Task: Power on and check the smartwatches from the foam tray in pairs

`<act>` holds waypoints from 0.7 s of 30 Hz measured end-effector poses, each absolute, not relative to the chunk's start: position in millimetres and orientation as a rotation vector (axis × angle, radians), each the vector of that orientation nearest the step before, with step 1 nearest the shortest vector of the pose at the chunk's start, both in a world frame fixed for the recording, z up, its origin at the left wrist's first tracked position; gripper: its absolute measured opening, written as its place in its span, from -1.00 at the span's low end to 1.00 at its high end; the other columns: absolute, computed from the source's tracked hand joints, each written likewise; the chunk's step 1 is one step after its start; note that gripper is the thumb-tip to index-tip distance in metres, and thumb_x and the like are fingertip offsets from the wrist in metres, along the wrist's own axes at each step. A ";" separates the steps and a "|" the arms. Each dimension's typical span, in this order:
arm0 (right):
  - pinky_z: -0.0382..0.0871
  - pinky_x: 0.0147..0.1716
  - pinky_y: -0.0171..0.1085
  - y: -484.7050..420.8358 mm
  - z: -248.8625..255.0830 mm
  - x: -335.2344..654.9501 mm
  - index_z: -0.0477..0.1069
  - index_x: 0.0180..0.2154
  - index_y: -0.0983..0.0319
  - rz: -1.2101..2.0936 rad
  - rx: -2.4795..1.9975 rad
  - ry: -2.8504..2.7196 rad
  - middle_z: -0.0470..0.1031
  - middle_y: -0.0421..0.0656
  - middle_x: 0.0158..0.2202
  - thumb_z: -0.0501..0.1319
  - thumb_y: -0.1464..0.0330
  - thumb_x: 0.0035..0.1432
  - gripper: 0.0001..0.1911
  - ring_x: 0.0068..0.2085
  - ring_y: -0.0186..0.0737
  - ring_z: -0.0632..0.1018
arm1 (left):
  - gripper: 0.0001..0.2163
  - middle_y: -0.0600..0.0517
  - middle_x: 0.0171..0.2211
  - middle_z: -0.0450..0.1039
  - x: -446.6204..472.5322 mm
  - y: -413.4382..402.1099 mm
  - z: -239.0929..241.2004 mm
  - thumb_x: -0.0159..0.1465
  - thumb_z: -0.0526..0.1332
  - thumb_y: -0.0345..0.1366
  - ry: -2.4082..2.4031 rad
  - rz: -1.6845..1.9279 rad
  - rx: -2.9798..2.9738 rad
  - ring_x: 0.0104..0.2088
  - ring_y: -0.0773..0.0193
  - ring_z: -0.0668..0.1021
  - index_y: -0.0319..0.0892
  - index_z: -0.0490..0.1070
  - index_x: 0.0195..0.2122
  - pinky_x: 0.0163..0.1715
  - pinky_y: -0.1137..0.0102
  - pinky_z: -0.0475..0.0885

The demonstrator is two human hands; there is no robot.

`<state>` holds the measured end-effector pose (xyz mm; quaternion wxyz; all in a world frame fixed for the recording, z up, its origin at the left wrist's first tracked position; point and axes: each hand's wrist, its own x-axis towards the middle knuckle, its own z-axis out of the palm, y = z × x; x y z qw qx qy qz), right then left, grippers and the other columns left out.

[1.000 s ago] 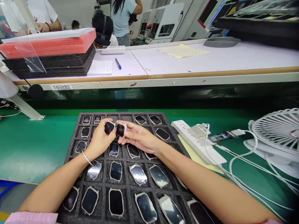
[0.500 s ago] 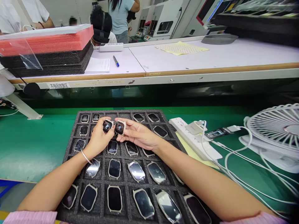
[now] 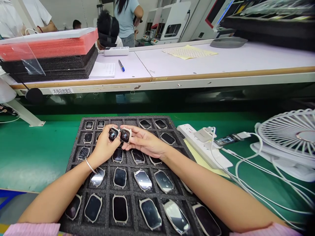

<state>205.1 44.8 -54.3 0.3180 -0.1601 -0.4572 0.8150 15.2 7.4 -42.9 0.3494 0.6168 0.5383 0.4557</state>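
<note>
My left hand (image 3: 105, 144) is closed on a smartwatch case without a strap (image 3: 113, 134), its lit screen facing me. In my right hand (image 3: 144, 141), fingers and thumb grip a second strapless smartwatch (image 3: 125, 135), also lit. The two watches are side by side, almost touching, above a dark grey foam tray (image 3: 108, 196). Several more watch cases, such as this dark-screened one (image 3: 120, 209), lie face up in the tray's compartments. Two at the far left, one of them here (image 3: 100, 124), show lit screens. My hands and forearms hide some compartments.
Right of the tray are a white power strip (image 3: 204, 144) with cables and a white fan (image 3: 290, 137). A raised shelf (image 3: 157, 65) runs across the back, holding stacked foam (image 3: 49, 49), a pen (image 3: 121, 65) and a yellow sheet (image 3: 189, 51). Other people are beyond it.
The view has shifted very slightly. Both hands keep the same hold on the two watches, with no clear movement.
</note>
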 end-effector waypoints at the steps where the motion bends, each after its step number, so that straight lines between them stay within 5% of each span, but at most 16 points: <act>1: 0.59 -0.19 -0.31 44.7 -54.2 205.1 0.34 0.15 0.18 2.144 -0.421 -1.202 0.60 -0.17 -0.18 0.47 0.32 0.13 -0.41 -0.22 -0.24 0.69 | -0.70 -0.05 -0.16 0.45 14.9 7.4 -43.5 0.18 0.18 -0.30 1.385 1.172 1.605 -0.17 0.20 0.49 -0.18 0.30 -0.05 -0.10 0.28 0.38; 21: 0.59 -0.19 -0.29 44.6 -51.3 205.8 0.32 0.15 0.19 2.148 -0.434 -1.195 0.59 -0.16 -0.16 0.50 0.32 0.10 -0.37 -0.22 -0.22 0.69 | -0.70 -0.02 -0.18 0.46 15.7 6.5 -41.8 0.20 0.20 -0.29 1.411 1.173 1.639 -0.15 0.19 0.51 -0.16 0.32 -0.04 -0.10 0.28 0.41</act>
